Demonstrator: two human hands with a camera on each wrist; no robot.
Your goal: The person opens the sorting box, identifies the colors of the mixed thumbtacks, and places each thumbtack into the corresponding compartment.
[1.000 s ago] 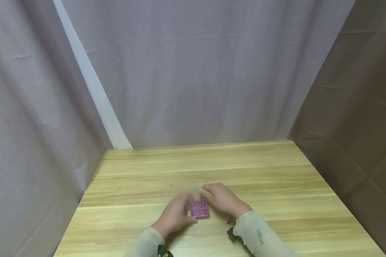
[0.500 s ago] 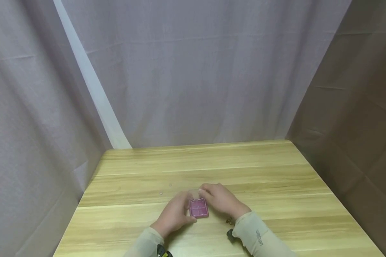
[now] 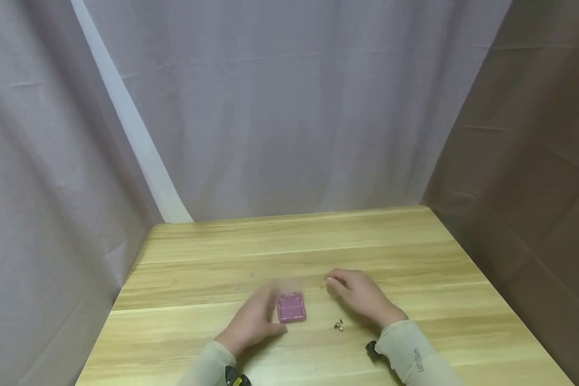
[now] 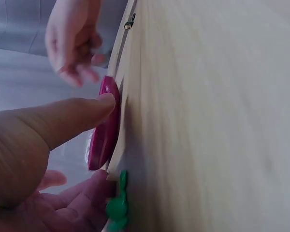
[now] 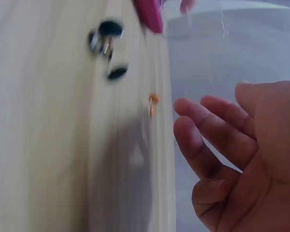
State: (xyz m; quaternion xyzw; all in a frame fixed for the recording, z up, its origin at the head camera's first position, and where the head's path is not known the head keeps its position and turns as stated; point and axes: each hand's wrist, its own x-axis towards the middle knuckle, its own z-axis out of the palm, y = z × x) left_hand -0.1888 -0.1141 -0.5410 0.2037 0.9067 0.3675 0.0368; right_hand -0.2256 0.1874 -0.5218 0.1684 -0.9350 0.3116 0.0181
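Note:
A small pink compartment box with a clear, raised lid lies on the table. My left hand curves around its left side, fingers apart and thumb by the near edge. Below that hand, in the left wrist view, sits a green pin-like piece. My right hand is off to the right of the box, fingers loosely bent and holding nothing visible. Just beyond its fingertips is a tiny orange pin-like piece. Several small metal tacks lie between the box and my right wrist.
Two tiny pale bits, one of them a small round piece, lie left of the box. The wooden table meets grey curtains at the back and sides.
My right hand has left the box's far edge and moved right, uncovering the orange piece and the tacks. The left hand has eased slightly left from the box.

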